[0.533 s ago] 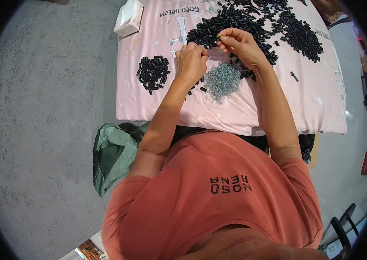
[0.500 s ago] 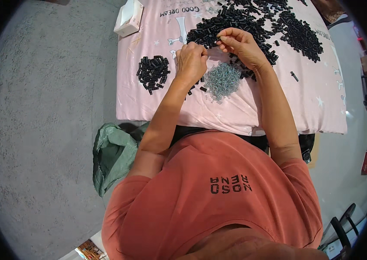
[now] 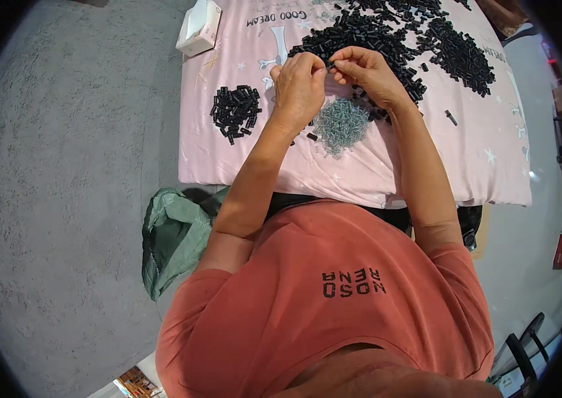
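Over the near edge of a large heap of small black tubular parts [image 3: 374,38], my two hands meet fingertip to fingertip. My left hand [image 3: 299,89] has its fingers curled, and what they hold is hidden by the back of the hand. My right hand [image 3: 368,73] pinches with thumb and forefinger; a tiny dark bit shows at the tips, too small to name. Just below the hands lies a pile of small, shiny, silvery clear pieces [image 3: 341,126]. Left of my left wrist is a smaller pile of black tubular parts [image 3: 235,113], with a few loose ones near the wrist.
A pink printed cloth [image 3: 228,162] covers the table. At its far left corner stands a tissue box [image 3: 199,30]. Another black heap [image 3: 460,56] lies at the right, with a single black piece [image 3: 451,117] below it. A green sack [image 3: 173,239] sits on the floor beside the table.
My left hand has lifted from the cloth by the heap and moved right, so its fingertips now meet those of my right hand. The right hand has barely shifted.
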A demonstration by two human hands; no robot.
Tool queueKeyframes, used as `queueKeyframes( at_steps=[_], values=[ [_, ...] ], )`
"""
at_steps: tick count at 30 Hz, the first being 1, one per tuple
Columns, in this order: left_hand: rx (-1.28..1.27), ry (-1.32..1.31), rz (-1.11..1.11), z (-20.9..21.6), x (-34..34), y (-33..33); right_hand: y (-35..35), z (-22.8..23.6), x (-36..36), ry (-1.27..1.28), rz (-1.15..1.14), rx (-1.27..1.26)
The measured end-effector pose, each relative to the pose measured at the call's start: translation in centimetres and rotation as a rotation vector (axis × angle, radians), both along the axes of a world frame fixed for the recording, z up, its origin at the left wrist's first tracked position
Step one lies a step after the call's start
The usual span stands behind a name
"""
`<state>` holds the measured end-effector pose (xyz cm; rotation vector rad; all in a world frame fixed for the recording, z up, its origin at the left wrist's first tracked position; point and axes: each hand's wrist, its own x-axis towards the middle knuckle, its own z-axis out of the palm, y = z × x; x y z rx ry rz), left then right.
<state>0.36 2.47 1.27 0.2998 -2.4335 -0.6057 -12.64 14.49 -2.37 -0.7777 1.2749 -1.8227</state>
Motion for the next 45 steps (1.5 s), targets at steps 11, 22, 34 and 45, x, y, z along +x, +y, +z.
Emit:
queueKeyframes(
  at_steps=[11,22,34,45],
  values=[
    [0.442,0.061,-0.057,-0.2,-0.2,-0.6,0.0,-0.3,-0.1,-0.168,0.082,-0.072],
    [-0.074,-0.309,0.14,-3.0,1.3,-2.4,0.0,-0.5,-0.3,-0.123,0.0,-0.012],
    [0.768,0.031,-0.17,-0.6,0.0,-0.8,-0.1,-0.5,-0.1,-0.12,-0.002,-0.016],
    [0.871,0.082,-0.2,-0.1,0.3,0.0,0.0,-0.4,-0.1,-0.124,0.055,-0.067]
  ],
)
